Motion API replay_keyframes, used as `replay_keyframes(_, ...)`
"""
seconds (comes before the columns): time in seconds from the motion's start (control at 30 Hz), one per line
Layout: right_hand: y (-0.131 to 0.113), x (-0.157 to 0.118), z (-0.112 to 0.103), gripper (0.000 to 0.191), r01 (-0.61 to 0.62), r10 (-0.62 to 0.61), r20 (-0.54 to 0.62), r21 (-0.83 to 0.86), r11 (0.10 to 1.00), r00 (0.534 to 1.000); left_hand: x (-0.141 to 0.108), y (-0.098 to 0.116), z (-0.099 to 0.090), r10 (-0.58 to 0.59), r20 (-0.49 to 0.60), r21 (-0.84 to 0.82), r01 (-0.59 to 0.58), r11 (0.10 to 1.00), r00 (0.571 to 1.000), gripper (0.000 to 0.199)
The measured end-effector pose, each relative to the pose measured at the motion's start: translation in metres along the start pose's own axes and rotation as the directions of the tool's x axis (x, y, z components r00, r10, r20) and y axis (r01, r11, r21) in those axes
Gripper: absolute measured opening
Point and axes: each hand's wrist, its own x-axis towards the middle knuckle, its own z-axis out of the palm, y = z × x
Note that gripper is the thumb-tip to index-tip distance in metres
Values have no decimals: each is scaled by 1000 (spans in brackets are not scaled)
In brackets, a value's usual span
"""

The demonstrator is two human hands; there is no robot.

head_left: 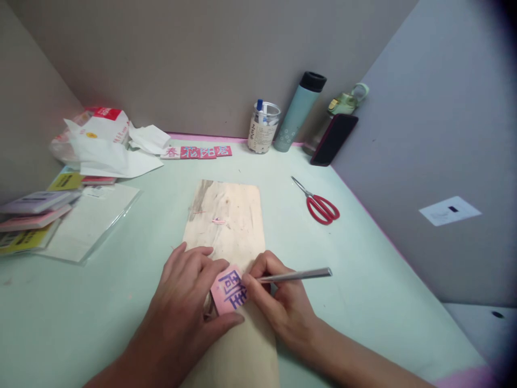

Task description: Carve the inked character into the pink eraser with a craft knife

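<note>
A small pink tile (228, 290) with dark purple character strokes lies tilted over the long wooden board (242, 221). My left hand (189, 293) grips the tile between thumb and fingers along its left side. My right hand (283, 302) is closed round a thin silver metal tool (307, 274), whose handle points right. The tool's tip is hidden by my fingers at the tile's right edge. Small pink shavings (218, 221) lie higher up on the board.
Red-handled scissors (323, 209) lie right of the board. Behind stand a pen cup (263, 129), a teal bottle (299, 113), a green-lidded bottle (343, 102) and a leaning phone (334, 140). Character tiles (205, 152) line the back; papers (109, 156) and stacked pads (36, 207) are left.
</note>
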Motion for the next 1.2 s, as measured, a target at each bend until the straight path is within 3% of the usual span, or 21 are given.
replay_keyframes(0.13,1,0,1,25,2,-2,-10,-7,1000,1000,-3,-6,-3,36,68,-7,-36,999,997,84)
replay_keyframes(0.33,3,0,3,26,-12,12,-30,20,1000,999,-3,-8,-4,48,63,-13,-47,999,997,51)
replay_keyframes(0.6,3,0,2,28,5,-7,-51,-36,999,999,-3,2,-1,31,10,0,-31,1000,999,42)
replay_keyframes(0.8,4,1,3,29,-29,30,-52,23,999,998,-5,-3,-7,34,74,-51,-30,998,997,55)
replay_keyframes(1.2,3,2,5,28,-48,56,-62,115,992,997,-3,-3,-6,-3,87,-66,9,998,996,41)
